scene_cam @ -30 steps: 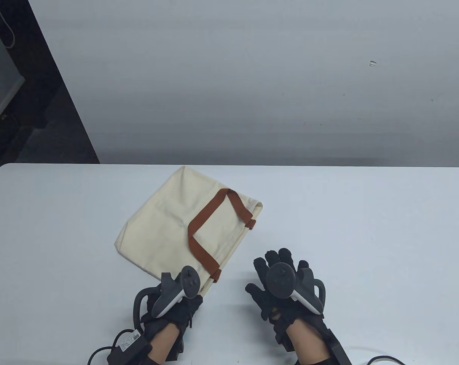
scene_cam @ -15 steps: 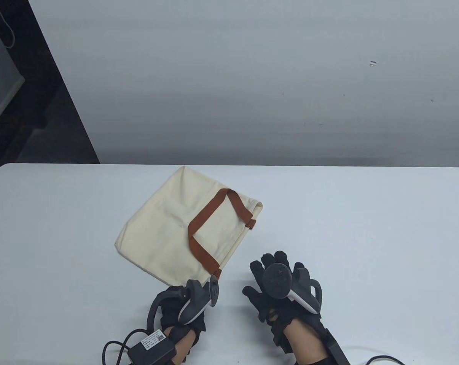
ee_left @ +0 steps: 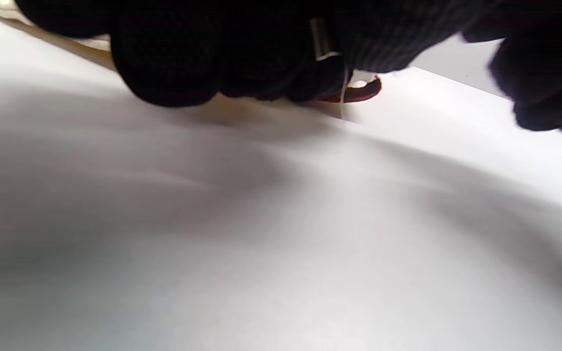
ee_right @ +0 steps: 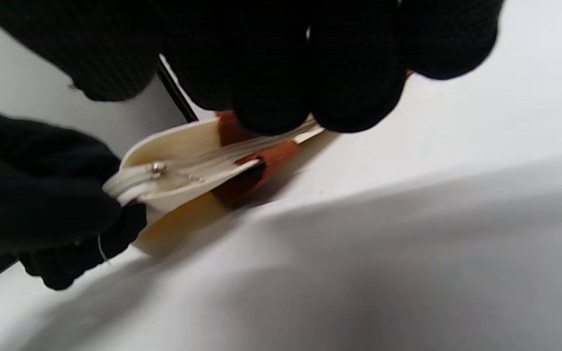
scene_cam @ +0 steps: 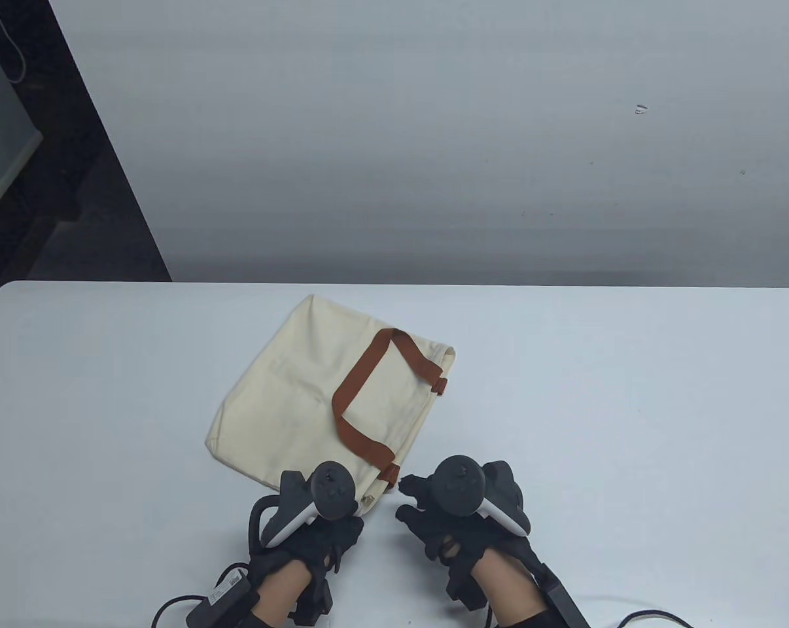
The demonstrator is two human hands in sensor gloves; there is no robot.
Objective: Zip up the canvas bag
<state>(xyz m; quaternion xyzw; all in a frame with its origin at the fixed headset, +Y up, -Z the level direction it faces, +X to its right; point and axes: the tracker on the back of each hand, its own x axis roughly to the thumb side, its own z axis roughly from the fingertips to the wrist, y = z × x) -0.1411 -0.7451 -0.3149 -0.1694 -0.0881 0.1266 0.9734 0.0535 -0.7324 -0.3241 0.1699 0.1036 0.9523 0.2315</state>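
Near the front edge of the table (scene_cam: 630, 392), left of its middle, the canvas bag (scene_cam: 303, 392) is lying flat with its brown handle (scene_cam: 362, 379) on top and its mouth edge running from the near corner up toward the table's centre. The left hand (scene_cam: 316, 517) is sitting at that near corner; in the right wrist view its fingers (ee_right: 42, 204) are pinching the cream cloth at the end of the zipper, just beside the small metal slider (ee_right: 156, 168). The right hand (scene_cam: 463, 510) is hovering just beside the same corner, its fingers (ee_right: 281, 73) curled together above the mouth edge and, as far as can be told, clamped on nothing; whether they are touching the cloth cannot be told. The step in hand is probably taking hold of the slider. To do it well, the left hand should be keeping the corner taut and low while the right is pinching the pull tab itself, not the fabric, and drawing along the mouth edge away from the left hand, so the teeth are meeting without the cloth bunching
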